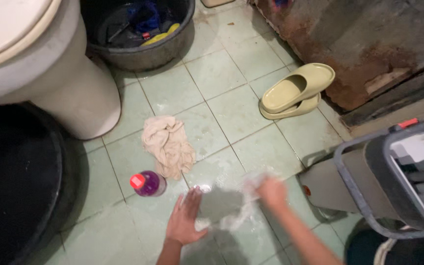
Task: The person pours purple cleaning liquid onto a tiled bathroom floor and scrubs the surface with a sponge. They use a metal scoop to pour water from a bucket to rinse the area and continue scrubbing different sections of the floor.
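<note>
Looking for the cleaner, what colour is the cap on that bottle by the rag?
Red, on a purple bottle beside the beige rag; clearest in the head view.

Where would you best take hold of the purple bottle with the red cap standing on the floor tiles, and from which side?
Probably around the purple bottle's round body just under the red cap, coming from above and the near side. It stands upright, seen from the top, and the left hand lies flat on the floor tiles close by. The crumpled cloth crowds its far side.
</note>
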